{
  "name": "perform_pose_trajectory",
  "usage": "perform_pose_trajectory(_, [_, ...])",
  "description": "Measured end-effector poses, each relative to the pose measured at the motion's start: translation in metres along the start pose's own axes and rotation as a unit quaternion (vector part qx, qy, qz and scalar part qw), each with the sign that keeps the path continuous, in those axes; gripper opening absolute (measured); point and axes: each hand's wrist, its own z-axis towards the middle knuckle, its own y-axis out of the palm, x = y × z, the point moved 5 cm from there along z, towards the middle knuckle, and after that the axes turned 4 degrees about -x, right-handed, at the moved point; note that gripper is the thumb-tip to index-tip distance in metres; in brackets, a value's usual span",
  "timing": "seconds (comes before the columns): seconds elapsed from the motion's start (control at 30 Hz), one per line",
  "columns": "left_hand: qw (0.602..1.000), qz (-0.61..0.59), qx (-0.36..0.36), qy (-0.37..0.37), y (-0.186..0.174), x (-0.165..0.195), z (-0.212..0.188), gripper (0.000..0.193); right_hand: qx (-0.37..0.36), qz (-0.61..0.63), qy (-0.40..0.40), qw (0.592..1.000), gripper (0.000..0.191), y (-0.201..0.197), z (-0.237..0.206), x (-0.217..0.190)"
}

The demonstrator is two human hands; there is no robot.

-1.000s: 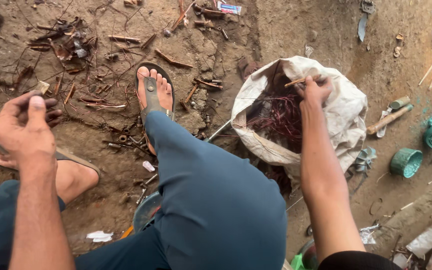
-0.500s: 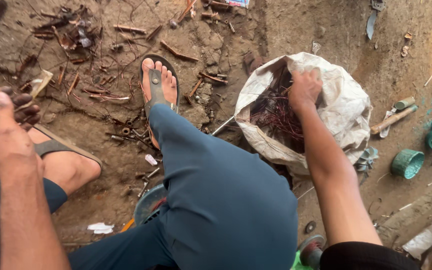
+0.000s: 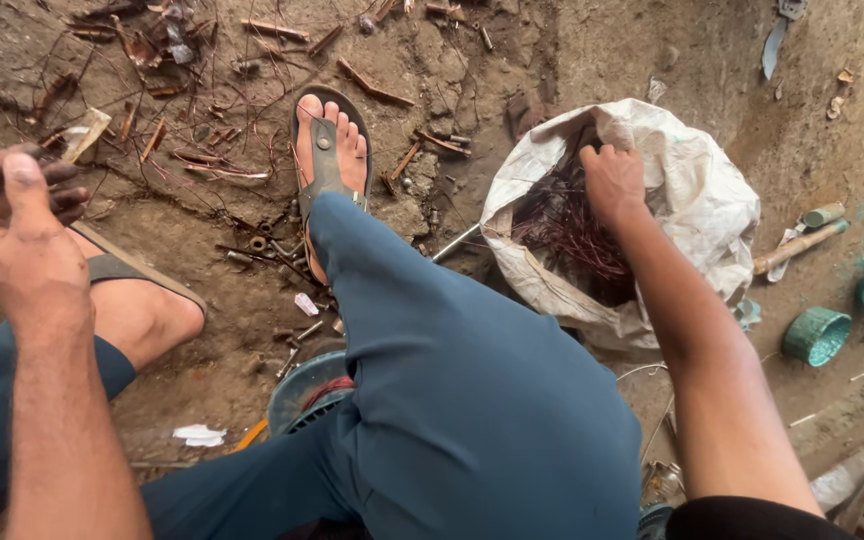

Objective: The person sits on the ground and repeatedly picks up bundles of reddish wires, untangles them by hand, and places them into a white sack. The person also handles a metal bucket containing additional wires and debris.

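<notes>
Two hands are in my view, both bare. Nearest, my legs in dark blue trousers [image 3: 472, 400] fill the lower middle, with a round blue-rimmed object [image 3: 297, 395] half hidden under the knee and a scrap of white paper [image 3: 198, 435] on the dirt to its left.

My left hand [image 3: 17, 225] is raised at the left edge, fingers curled narrow around something dark; I cannot tell what it is. Below it my left foot rests in a grey sandal [image 3: 137, 270].

My right hand [image 3: 612, 180] reaches to the right of the knee, down into the mouth of a white woven sack [image 3: 697, 205] lying on the ground. Its fingers are bent into a tangle of reddish copper wire [image 3: 577, 235] inside the sack; whether they clasp any strands I cannot tell.

To the right of the sack lie a teal round cap [image 3: 817, 335] and a wooden-handled tool [image 3: 797, 250].

Farther off, my right foot [image 3: 332, 150] in a sandal points away, amid scattered rusty metal scraps [image 3: 192, 160] across the far left ground.
</notes>
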Motion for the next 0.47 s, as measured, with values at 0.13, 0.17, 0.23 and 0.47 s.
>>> perform_pose_trajectory(0.13, [0.999, -0.011, 0.012, -0.035, 0.000, -0.006, -0.001, 0.018, 0.090, 0.158, 0.050, 0.982, 0.032, -0.014, -0.011, -0.002])
perform_pose_trajectory(0.17, [1.000, -0.018, 0.006, -0.024, 0.000, -0.009, 0.000, 0.018, 0.114, 0.191, 0.057, 0.973, 0.031, -0.017, -0.013, -0.004])
perform_pose_trajectory(0.23, [0.999, -0.037, 0.005, -0.019, -0.001, -0.016, 0.001, 0.019, 0.164, 0.251, 0.071, 0.951, 0.029, -0.023, -0.012, -0.001])
perform_pose_trajectory(0.47, [0.992, -0.100, 0.023, -0.073, -0.011, -0.035, 0.004, 0.020, 0.061, 0.760, 0.161, 0.626, 0.027, -0.025, 0.019, 0.025])
